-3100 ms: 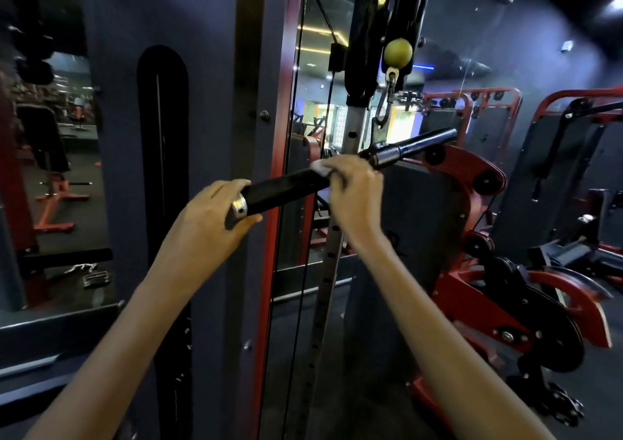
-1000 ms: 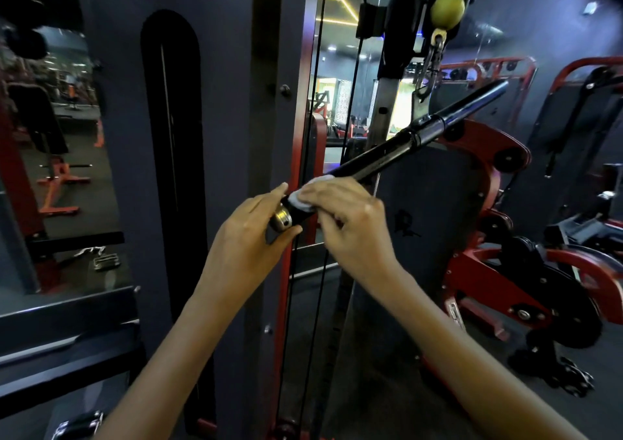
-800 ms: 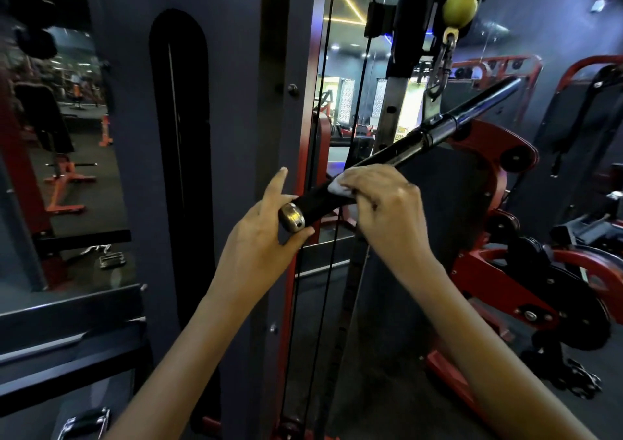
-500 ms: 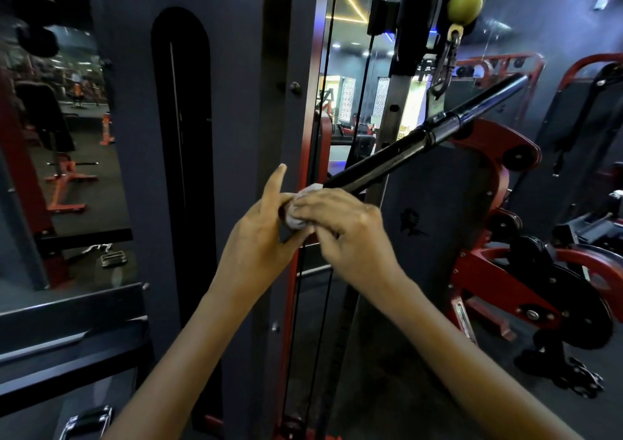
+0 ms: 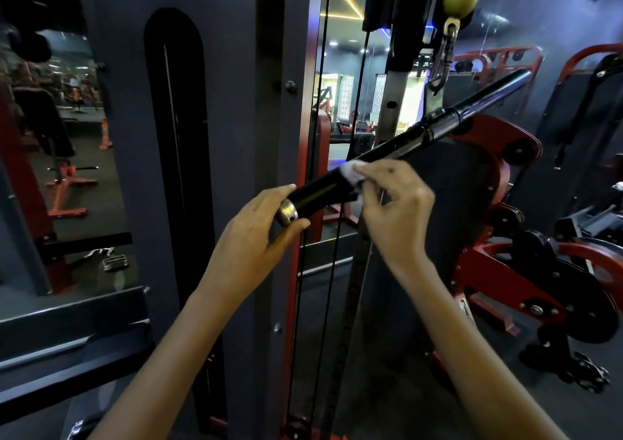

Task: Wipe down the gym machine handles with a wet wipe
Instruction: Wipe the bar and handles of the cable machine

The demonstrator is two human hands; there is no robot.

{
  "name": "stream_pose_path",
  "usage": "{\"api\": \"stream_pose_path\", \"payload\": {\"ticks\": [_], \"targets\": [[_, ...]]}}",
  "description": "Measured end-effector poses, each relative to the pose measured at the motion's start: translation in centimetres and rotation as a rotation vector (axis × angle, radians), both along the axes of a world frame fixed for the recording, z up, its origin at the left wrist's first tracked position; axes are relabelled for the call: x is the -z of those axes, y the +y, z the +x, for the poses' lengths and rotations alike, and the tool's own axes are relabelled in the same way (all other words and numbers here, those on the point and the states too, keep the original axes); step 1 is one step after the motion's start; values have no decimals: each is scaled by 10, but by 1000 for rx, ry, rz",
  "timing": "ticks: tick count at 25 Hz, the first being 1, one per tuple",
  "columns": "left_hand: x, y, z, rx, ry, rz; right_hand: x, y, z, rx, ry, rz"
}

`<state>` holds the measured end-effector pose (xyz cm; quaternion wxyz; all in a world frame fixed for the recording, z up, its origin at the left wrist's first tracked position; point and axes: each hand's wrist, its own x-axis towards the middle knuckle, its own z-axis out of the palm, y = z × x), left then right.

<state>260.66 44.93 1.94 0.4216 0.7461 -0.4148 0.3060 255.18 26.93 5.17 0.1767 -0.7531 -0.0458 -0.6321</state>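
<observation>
Gym floor, dim; red machines (image 5: 499, 271) at 3 o'clock. Bar (image 5: 387, 151) slants from centre toward 2 o'clock. Left hand (image 5: 256, 234) grips its capped end. Right hand (image 5: 396, 207) pinches wipe (image 5: 350, 171) against bar, just beyond.

Bar handle (image 5: 397, 148): long black straight bar, tilted, low end near-left, high end up-right. Silver metal cap (image 5: 287, 212) on the low end, black grip sleeve next to it, glossy shaft with collar joints past the middle. Hangs from a metal clip (image 5: 444, 58) under a yellow-green ball. Low end held at the cap by left hand (image 5: 259, 234). Wet wipe (image 5: 352, 175): small, white, crumpled, wrapped over the grip just above the cap, pinched against the bar by right hand (image 5: 396, 203) fingertips.
</observation>
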Motion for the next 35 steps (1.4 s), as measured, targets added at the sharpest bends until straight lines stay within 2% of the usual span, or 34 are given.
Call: {"api": "stream_pose_path", "payload": {"ticks": [3, 7, 9, 13, 18, 22, 24, 29, 33, 35], "targets": [[-3, 2, 2, 74, 70, -52, -8, -12, 7, 34, -70, 155], [-6, -1, 5, 115, 140, -138, 27, 31, 10, -180, 13, 75], [-6, -2, 6, 116, 161, -139, 32, 34, 10, -202, -3, 70], [-3, -4, 5, 123, 175, -137, 29, 29, 17, -151, -138, 280], [-4, -2, 12, 85, 201, -135, 57, 67, 14, -295, -27, 173], [-6, 0, 8, 84, 232, -126, 42, 37, 17, -230, -148, 457], [-6, -1, 6, 80, 225, -129, 38, 39, 21, -219, -141, 523], [-2, -3, 12, 62, 215, -145, 68, 86, 21, -339, -9, 377], [-2, -1, 12, 25, 211, -98, 56, 51, 31, -387, -73, 632], [-3, -2, 11, 22, 208, -100, 55, 56, 29, -349, -82, 572]]}}
